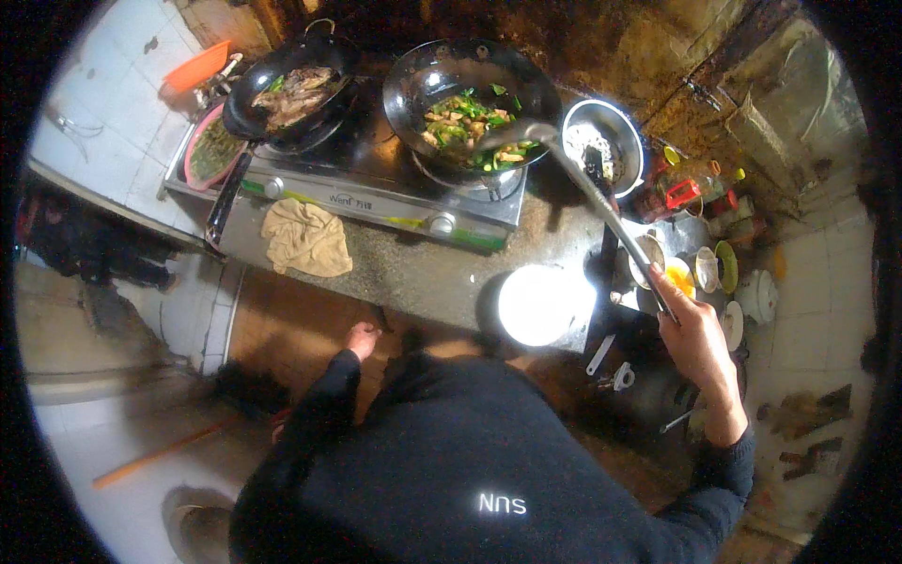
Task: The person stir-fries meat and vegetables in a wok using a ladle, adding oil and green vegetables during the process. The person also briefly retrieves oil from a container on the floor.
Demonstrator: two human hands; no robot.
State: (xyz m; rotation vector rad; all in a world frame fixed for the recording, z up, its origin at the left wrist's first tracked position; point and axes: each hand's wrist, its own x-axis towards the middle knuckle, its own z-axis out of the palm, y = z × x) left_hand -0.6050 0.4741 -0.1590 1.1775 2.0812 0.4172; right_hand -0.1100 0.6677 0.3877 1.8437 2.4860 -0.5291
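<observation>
My right hand [694,331] grips the handle end of a long metal cooking ladle [606,208]. The ladle's head rests over the right side of a black wok [409,84], among chopped green vegetables and pale brown pieces [468,120]. That wok sits on the right burner of a two-burner gas stove [352,201]. My left hand [363,340] hangs low by the counter's front edge, its fingers curled; whether it holds anything is unclear. A tan cloth [306,238] lies crumpled on the counter near it. A brightly lit white plate or bowl [535,304] stands between my hands.
A frying pan [243,113] with browned food, probably fish, stands on the left burner, its handle [229,201] jutting past the counter edge. At right are a metal pot [578,116], several bottles [694,187] and an orange-yellow food bowl [680,276]. A pink-rimmed basin [194,180] sits left.
</observation>
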